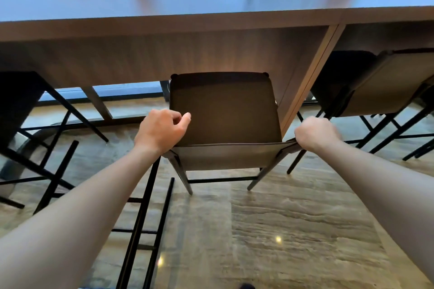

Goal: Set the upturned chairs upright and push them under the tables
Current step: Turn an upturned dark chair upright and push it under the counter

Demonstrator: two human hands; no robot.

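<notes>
- Two bare hands grip the top rail of one upright chair (223, 110), whose seat front sits partly under the table (164, 2) edge.
- Far left, another dark chair (16, 98) is tucked under the table, and black chair legs (150, 206) lie slanted across the floor (293, 230) beside the left forearm; whether that one is on its side is hard to tell.
- Left hand (162, 130) rests over the left corner of the backrest, fingers curled loosely together, thumb touching the fabric.
- Right hand (315, 134) is closed in a fist around the right corner, fingers wrapped tight on the rail.
- Judging from this, the step is the push: equal pressure from both hands should keep the chair straight, and it should steer slightly left, since the wooden table leg (312, 73) stands just beside the seat's right edge.
- Further right, a tan-backed chair (385, 84) is already tucked under the neighbouring table.
- Underfoot is polished stone-look flooring reflecting ceiling lights, so the feet should slide easily; windows run behind the tables.
</notes>
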